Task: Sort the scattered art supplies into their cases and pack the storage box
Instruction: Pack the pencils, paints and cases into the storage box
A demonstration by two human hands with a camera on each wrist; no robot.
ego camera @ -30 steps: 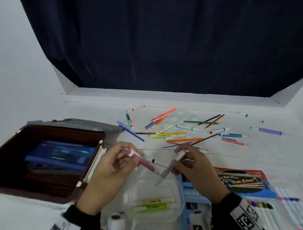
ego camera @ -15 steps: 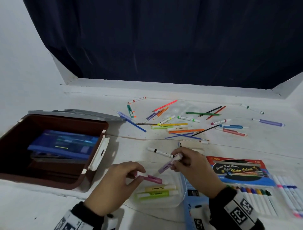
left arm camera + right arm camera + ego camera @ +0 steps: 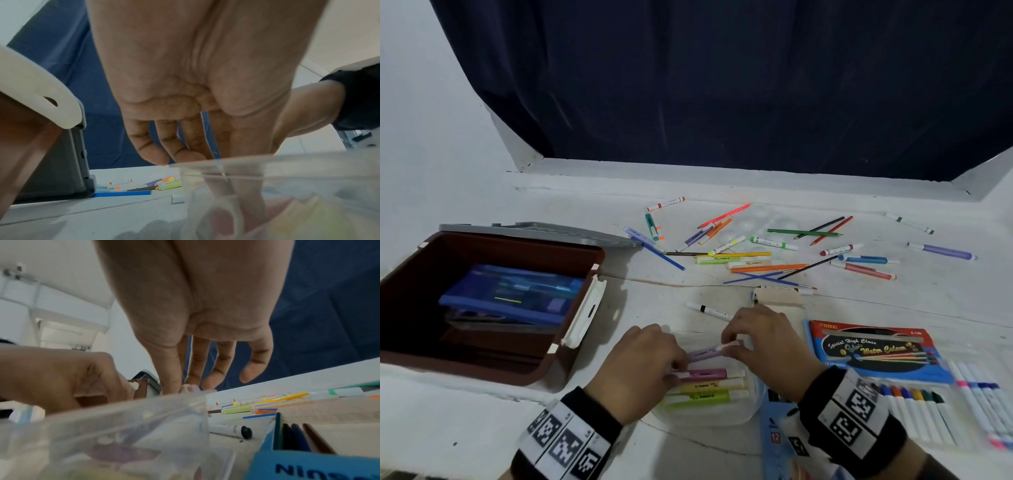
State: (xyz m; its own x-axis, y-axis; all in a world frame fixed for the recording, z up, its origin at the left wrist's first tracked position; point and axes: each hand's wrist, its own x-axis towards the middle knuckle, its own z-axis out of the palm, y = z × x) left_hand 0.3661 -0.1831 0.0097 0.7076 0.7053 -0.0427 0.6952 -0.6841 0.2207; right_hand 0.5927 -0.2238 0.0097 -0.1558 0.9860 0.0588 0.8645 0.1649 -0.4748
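Both hands are low over the clear plastic case point(image 3: 751, 407) that stands on the white table point(image 3: 482, 411) close to the person. The right hand point(image 3: 767, 346) pinches the white end of a lilac highlighter point(image 3: 705, 352) between thumb and fingertips, and the marker lies almost level just above the case. The left hand point(image 3: 640, 370) has its fingers curled down at the other end of it; its fingertips meet the lilac one and also the pink highlighter point(image 3: 705, 374) below (which of the two it really grips, I cannot tell). In the case the pink highlighter lies beside a yellow highlighter point(image 3: 709, 384) and a green highlighter point(image 3: 702, 397), all three parallel and touching.

To the left stands the brown storage box point(image 3: 571, 349) with its grey lid point(image 3: 534, 230) open behind it, and a blue pencil case point(image 3: 510, 301) lies inside. Farther back on the table, loose markers and pencils point(image 3: 767, 255) lie scattered. A black-capped white marker point(image 3: 707, 310) lies just behind the hands. On the right there is a watercolour pen pack point(image 3: 873, 349), and a row of white pens point(image 3: 914, 411) lies in front of it.
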